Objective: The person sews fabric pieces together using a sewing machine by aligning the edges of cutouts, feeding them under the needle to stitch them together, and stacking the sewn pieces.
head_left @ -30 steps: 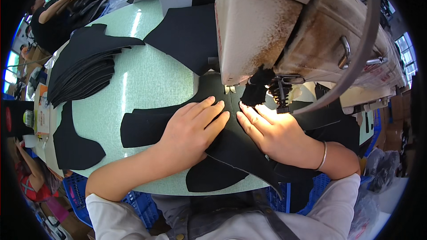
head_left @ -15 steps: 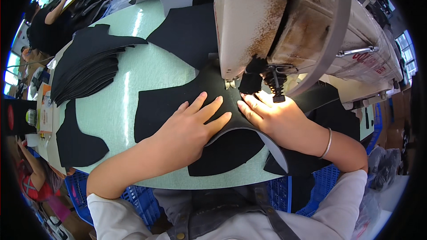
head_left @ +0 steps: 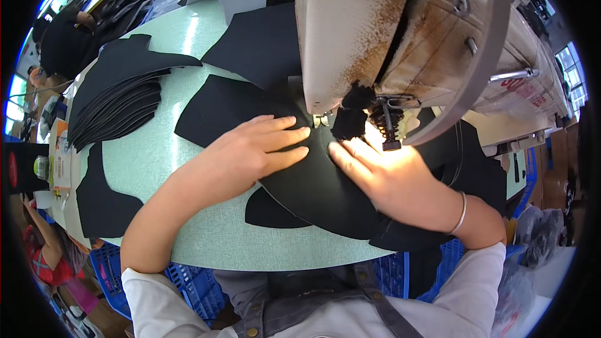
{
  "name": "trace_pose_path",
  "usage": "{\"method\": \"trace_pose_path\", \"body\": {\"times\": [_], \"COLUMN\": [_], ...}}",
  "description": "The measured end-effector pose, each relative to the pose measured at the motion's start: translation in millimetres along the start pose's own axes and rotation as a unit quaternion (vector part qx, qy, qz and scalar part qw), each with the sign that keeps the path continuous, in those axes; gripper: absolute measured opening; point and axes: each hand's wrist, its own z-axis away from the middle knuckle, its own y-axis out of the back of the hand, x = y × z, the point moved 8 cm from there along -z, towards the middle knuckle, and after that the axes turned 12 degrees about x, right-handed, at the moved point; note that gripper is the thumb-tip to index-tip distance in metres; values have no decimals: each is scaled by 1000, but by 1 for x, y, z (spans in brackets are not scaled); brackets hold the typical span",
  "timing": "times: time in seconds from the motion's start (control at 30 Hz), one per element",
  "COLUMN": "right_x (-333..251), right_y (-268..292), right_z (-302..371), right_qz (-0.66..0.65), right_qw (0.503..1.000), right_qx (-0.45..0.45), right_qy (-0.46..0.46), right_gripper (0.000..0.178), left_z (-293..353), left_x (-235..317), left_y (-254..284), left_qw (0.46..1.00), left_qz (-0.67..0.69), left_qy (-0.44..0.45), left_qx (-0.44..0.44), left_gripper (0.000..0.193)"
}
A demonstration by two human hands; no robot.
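Since half a second ago, the black panel (head_left: 322, 194) has swung under me: its left wing, which reached straight toward the worktop's (head_left: 219, 244) left edge, now tips toward the far left corner, and its near part lies flatter. The sewing machine (head_left: 350, 25) covers the far right, its head standing over my right fingertips and partly hiding them. The panel lies before the middle of the near edge, its long axis slanting from far left to near right. A stack of black pieces (head_left: 119, 100) sits by the left edge, a loose piece (head_left: 103, 203) nearer me. My left hand (head_left: 247, 153) presses flat, fingers spread; my right hand (head_left: 397, 181) lies flat too, thumb and forefinger slightly apart, just beside the presser foot (head_left: 321, 120).
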Motion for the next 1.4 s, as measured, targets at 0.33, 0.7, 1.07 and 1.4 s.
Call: {"method": "trace_pose_path", "body": {"times": [0.33,0.7,1.07,1.4], "right_x": [19,25,19,62], "right_y": [0,10,-12,-18], "right_z": [5,-9,-2,3], "right_qz": [-66,-43,1,-113], "right_qw": [997,998,1000,982], "right_qx": [-26,51,18,-14], "right_qy": [3,9,18,-150], "right_gripper": [28,15,14,25], "left_z": [10,-8,10,-8], "left_x": [5,-14,-4,-3], "left_y": [-9,-3,-12,-11], "left_qw": [997,996,992,993], "left_qz": [24,26,50,-43], "left_qy": [75,88,79,81], "left_qx": [20,11,86,79], "left_gripper": [63,71,57,57]}}
